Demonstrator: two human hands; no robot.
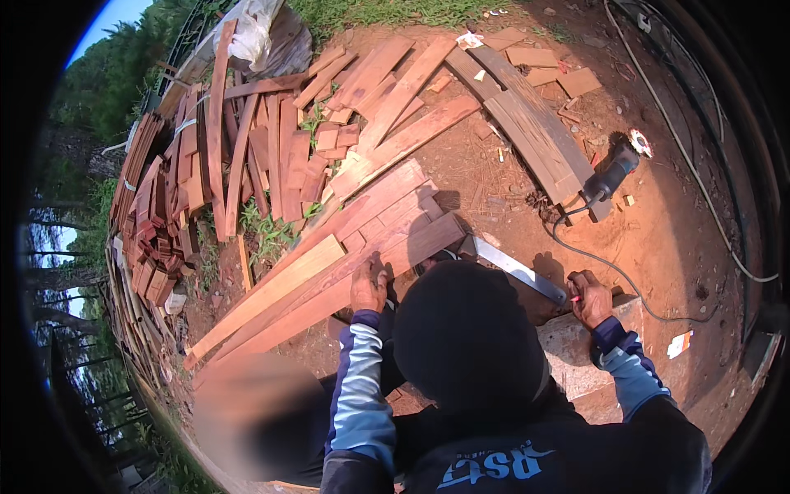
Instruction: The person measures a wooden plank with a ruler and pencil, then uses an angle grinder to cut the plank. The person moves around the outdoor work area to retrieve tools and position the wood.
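A thin pinkish-red stick (575, 298) is pinched in the fingers of a co-worker's right hand (592, 300), just beside the end of a long, flat, silver metal strip (520, 274). That co-worker, seen from behind in a black cap (465, 337) and black shirt (568, 453), has a left hand (369, 286) at the near edge of reddish-brown wooden boards (403, 239); whether it clasps them cannot be told. The camera wearer's own hands are out of view, so their grip cannot be told.

One paler, yellowish-tan plank (284, 288) lies lengthwise along these boards. Below the right hand is a pale, rough-faced block (576, 350). Farther off, a black corded power tool (605, 181) with a round disc rests by the end of dark brown planks (535, 140), its cord curving over the orange-brown earth (485, 193).

Beyond, loose reddish boards (284, 156) spread leftward among green weeds (267, 235), with a whitish plastic bag (257, 37) at their far end.
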